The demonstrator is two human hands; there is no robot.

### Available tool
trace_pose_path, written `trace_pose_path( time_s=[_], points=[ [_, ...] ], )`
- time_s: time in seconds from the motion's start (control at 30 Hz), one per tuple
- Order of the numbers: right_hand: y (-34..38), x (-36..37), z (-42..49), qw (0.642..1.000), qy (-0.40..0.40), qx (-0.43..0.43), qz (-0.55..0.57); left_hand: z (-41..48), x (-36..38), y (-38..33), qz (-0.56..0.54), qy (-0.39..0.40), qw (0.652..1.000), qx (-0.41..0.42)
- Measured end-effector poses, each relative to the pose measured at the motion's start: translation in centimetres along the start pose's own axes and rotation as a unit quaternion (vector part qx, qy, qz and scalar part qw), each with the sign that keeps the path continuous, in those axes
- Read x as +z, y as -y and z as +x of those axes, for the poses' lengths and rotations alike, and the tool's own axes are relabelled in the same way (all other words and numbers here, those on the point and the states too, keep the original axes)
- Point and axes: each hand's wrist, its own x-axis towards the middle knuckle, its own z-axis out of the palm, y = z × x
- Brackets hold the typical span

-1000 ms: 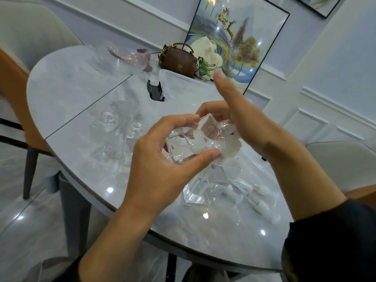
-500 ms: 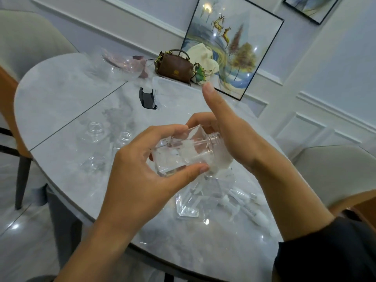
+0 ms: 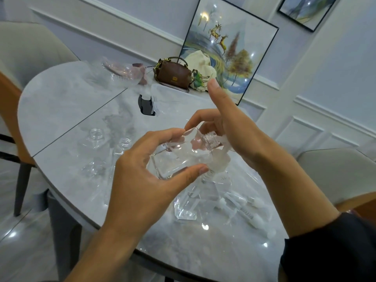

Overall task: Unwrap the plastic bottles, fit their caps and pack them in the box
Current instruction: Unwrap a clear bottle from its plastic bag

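One clear bottle [image 3: 181,157], left hand [image 3: 142,180] gripping its body, right hand [image 3: 234,137] pinching its neck; two uncapped bottles [image 3: 95,137] nearby

- A dark, near-black sleeve [image 3: 329,251] of soft cloth covers the right arm, its loose, slightly uneven edge ending partway up the forearm.
- The left forearm [image 3: 95,247] is bare.
- The left hand [image 3: 142,180] and right hand [image 3: 230,129] have short-cut nails.

I see a round marble desk [image 3: 61,102], a beige chair [image 3: 30,49] at nine o'clock, and a framed painting [image 3: 234,53] at one against the panelled wall [image 3: 335,68].
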Motion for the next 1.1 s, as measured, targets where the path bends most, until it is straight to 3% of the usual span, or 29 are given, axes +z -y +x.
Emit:
trace_pose_path(
  time_s=[0.6,0.9,1.1],
  points=[
    [-1.2,1.8,-0.1,0.999,-0.025,-0.003,-0.034,0.4,-0.5,0.6,0.017,0.03,0.999,0.021],
    [-0.4,0.5,-0.2,1.0,-0.017,-0.012,0.022,0.2,0.1,0.2,0.014,0.009,1.0,0.018],
    [-0.1,-0.2,0.2,1.0,-0.001,-0.009,-0.018,0.2,0.0,0.2,0.009,0.001,1.0,0.014]
  ],
)
